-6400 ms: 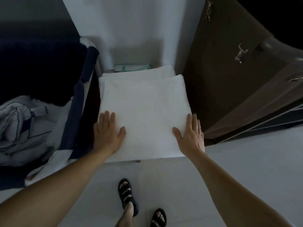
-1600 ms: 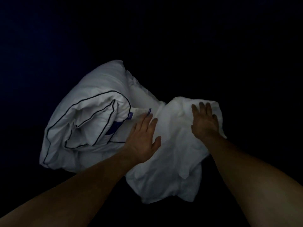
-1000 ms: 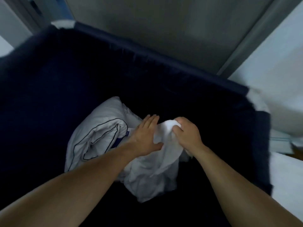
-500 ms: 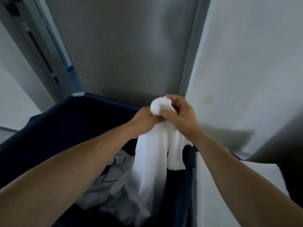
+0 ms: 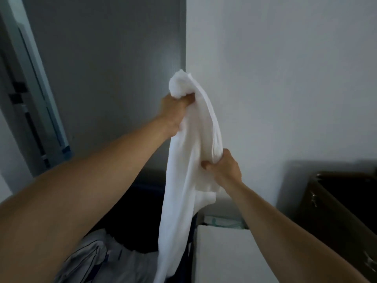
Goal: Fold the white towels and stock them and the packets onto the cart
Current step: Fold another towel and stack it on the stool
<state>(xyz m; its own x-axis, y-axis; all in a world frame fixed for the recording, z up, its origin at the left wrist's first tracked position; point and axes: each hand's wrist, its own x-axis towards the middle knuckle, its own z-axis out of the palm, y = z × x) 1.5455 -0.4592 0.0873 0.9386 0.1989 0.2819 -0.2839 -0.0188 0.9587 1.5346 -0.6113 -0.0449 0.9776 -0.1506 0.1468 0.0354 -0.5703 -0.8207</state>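
In the centre of the frame a white towel [image 5: 189, 180] hangs in a long crumpled drape, its bunched top gripped in the curled fingers of the left hand [image 5: 175, 112], while the right hand [image 5: 225, 168], lower and to the right, pinches a fold of its edge. Its tail drops at the bottom between a dark laundry bin [image 5: 142, 211] holding piped bedding [image 5: 95, 260] and a stack of folded white towels [image 5: 222, 254], with a teal-printed packet [image 5: 222, 221] behind the stack.
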